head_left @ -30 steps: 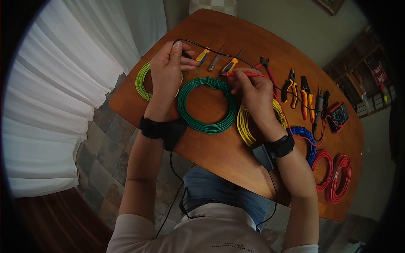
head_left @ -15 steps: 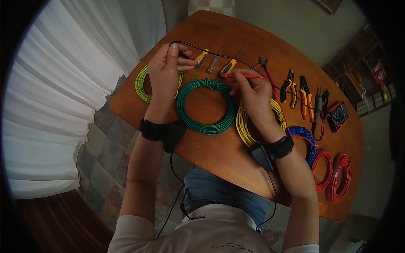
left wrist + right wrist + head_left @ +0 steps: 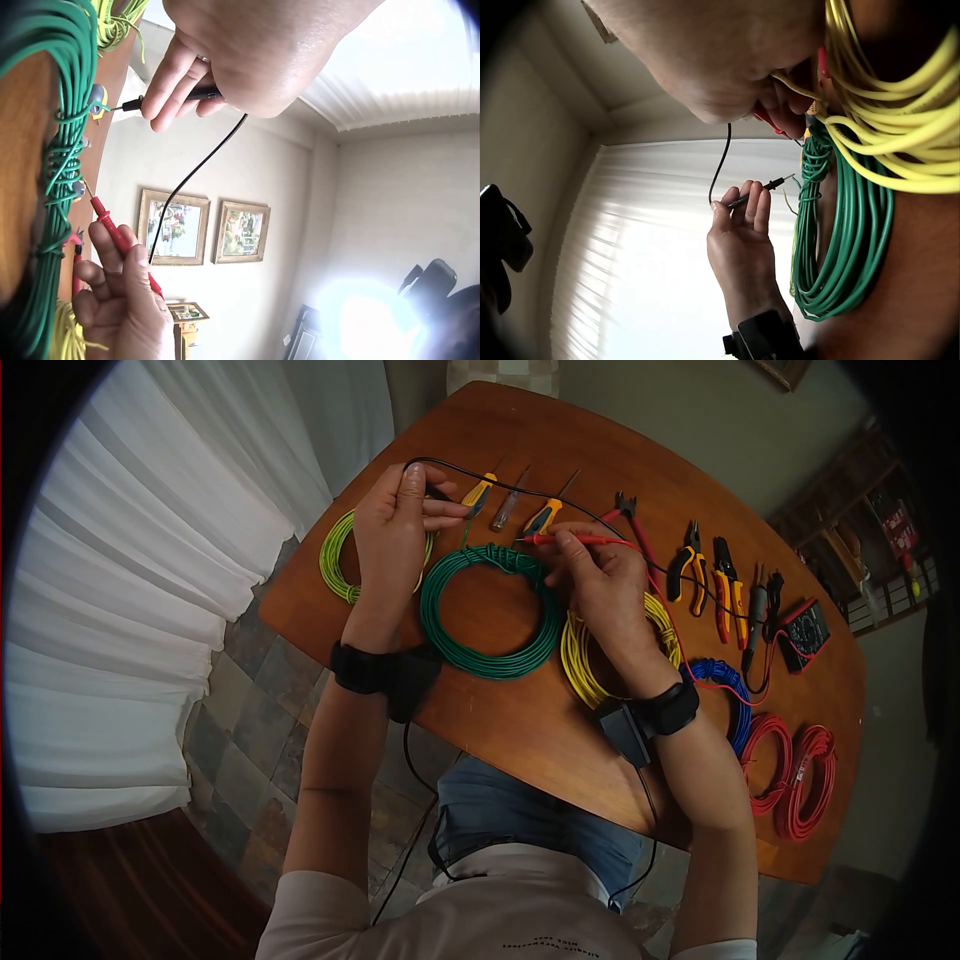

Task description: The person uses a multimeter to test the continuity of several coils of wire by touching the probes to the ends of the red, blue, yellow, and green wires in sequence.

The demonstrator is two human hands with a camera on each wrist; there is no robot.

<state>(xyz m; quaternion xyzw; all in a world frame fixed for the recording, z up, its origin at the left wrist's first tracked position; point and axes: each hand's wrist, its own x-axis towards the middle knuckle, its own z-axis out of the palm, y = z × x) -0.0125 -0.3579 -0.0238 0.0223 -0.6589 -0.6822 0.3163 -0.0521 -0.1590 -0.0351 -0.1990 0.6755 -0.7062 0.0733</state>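
Note:
My left hand (image 3: pixel 392 530) holds a black test probe (image 3: pixel 133 104) between thumb and fingers. In the left wrist view its metal tip meets the short free end of green wire that rises from the green wire coil (image 3: pixel 490 660). My right hand (image 3: pixel 610 585) pinches a red test probe (image 3: pixel 545 540), its tip pointing left, right at the tied upper part of the coil. The coil lies on the table between my hands. Black and red leads run from the probes to a black multimeter (image 3: pixel 804 635) at the right.
A yellow-green coil (image 3: pixel 333 565) lies by my left wrist and a yellow coil (image 3: pixel 580 660) under my right. Blue (image 3: pixel 738 705) and red coils (image 3: pixel 800 800) sit further right. Screwdrivers (image 3: pixel 545 517), pliers (image 3: pixel 688 570), wire strippers (image 3: pixel 728 600) and red-handled cutters (image 3: pixel 627 510) line the table's far side.
My left hand has shifted slightly to the left with the black probe. The right hand and red probe stay nearly still, and the coils have not moved.

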